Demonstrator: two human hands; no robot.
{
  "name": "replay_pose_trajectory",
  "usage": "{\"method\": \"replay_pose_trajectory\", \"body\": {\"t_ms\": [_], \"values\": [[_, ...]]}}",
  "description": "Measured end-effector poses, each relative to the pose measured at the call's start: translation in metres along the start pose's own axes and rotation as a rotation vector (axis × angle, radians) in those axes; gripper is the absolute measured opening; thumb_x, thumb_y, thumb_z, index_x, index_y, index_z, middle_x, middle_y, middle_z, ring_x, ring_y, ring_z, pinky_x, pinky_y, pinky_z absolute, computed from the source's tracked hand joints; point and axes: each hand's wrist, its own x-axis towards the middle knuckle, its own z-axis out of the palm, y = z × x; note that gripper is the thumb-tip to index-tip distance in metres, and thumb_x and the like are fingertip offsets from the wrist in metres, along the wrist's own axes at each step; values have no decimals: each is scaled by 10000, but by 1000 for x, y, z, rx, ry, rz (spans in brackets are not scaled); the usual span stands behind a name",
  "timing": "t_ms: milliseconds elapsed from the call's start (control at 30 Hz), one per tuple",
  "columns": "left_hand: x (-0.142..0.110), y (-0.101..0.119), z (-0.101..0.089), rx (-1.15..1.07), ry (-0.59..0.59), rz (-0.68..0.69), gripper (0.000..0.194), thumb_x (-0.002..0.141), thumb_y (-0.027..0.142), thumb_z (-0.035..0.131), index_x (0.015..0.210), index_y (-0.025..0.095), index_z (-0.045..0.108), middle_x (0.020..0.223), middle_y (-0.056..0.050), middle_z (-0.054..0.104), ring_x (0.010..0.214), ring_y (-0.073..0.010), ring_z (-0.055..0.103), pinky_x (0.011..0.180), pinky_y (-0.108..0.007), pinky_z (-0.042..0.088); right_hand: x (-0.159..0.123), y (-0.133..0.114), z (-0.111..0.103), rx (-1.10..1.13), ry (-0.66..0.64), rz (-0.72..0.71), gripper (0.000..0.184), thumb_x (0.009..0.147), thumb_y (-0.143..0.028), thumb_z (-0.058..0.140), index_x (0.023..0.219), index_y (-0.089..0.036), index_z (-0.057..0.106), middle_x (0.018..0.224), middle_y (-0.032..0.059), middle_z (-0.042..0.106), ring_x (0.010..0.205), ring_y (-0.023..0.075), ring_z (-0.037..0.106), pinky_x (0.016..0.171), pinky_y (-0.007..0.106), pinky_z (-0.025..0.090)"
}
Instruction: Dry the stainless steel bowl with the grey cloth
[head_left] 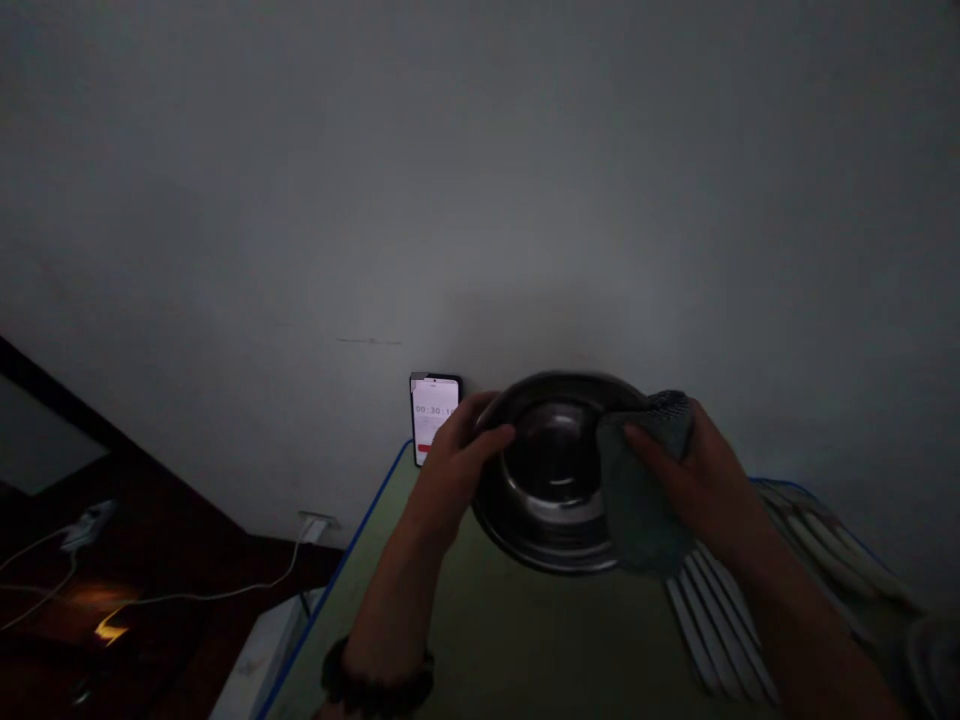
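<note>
Braceleted left hand (459,458) pinches a round, shiny silver metal bowl (556,450), opening tilted toward the camera; right hand (694,470) pinches grey-green fabric cloth (641,510) over its rim.

Phone (427,408) partly hidden by the left hand (469,450); its last timer digits unclear

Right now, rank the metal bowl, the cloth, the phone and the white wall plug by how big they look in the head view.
1. Metal bowl
2. Cloth, partly over the bowl
3. Phone, partly hidden by the left hand
4. White wall plug
</note>
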Motion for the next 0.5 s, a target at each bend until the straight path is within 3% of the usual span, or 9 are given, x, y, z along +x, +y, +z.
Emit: {"method": "replay_pose_trajectory", "body": {"t_ms": [67, 167, 300, 400, 500], "values": [[-4, 7, -7, 115, -75, 35, 363, 783, 302, 686, 1135, 221, 647, 1136, -58, 715, 1067, -248, 649, 936, -385, 479, 0, -5, -2, -67, -72, -47, 274, 806, -495, 610, 871, -243, 523, 724, -8, 606, 656, 190, 571, 579, 303, 431], [-11, 15, -11, 242, -260, 41, 392, 837, 323, 669, 1223, 258, 644, 1196, -45, 704, 1130, -235, 628, 981, -364, 457, -4, -13, 1, -130, -50, -85, 263, 785, -480, 627, 830, -250, 505, 677, -15, 596, 611, 186, 560, 540, 288, 407], [-16, 15, -3, 229, -526, 31, 336, 919, 347, 581, 1245, 308, 650, 1248, -1, 690, 1171, -187, 615, 1000, -298, 452, -9, -20, 3, -131, -78, -253, 168, 766, -360, 633, 841, -256, 526, 713, -16, 606, 632, 177, 561, 574, 283, 409], [-19, 16, 5, 239, -495, 113, 325, 926, 354, 569, 1234, 306, 661, 1295, 8, 664, 1235, -186, 574, 1065, -299, 406, -10, -19, 1, -97, 28, -284, 193, 743, -345, 656, 845, -257, 518, 731, -15, 613, 652, 181, 565, 594, 288, 420], [-23, 24, 7, 267, -389, 167, 339, 907, 373, 596, 1228, 296, 671, 1318, -5, 650, 1266, -213, 550, 1111, -334, 367, -13, -15, 2, -28, 193, -145, 304, 713, -433, 700, 843, -253, 493, 720, -9, 615, 655, 193, 561, 587, 301, 427]]}}
